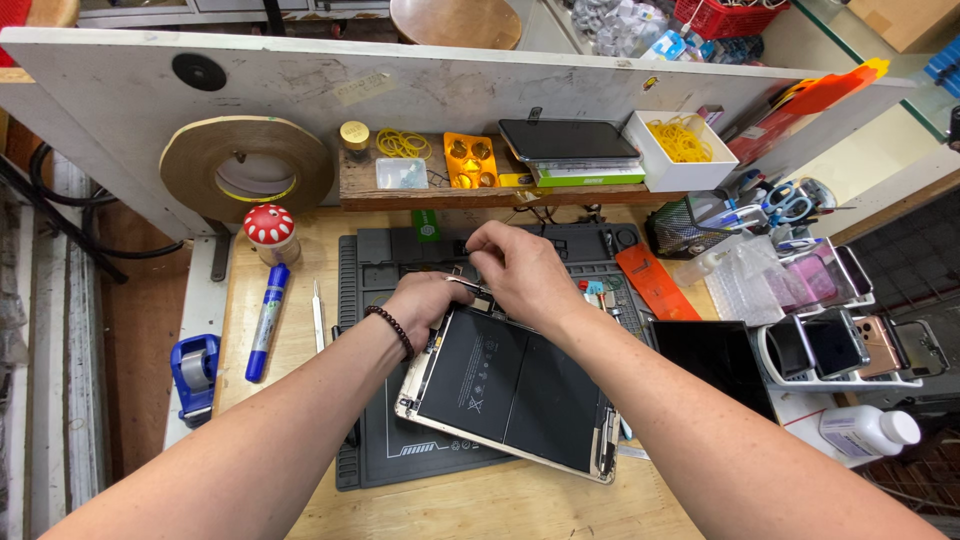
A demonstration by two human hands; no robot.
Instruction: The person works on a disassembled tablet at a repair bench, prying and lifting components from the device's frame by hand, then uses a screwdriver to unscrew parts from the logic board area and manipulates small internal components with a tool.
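Opened tablet (510, 390) is lying back-up on the grey work mat (400, 450), 2 black battery cells exposed. Left hand (425, 300) is bracing the tablet's top edge, fingers curled. Right hand (520, 270) is pinching a small tool there, tip hidden. Judging: disassembly partway, battery not yet removed.

Bare forearms; a dark beaded bracelet (391, 330) circles the left wrist.

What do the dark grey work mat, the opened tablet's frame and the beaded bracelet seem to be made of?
Dark grey work mat: probably silicone or rubber, matte, with moulded compartments. Opened tablet's pale frame: likely metal, thin with a dull sheen. Dark beaded bracelet on the left wrist: round glossy beads, possibly wood or stone; cannot tell.
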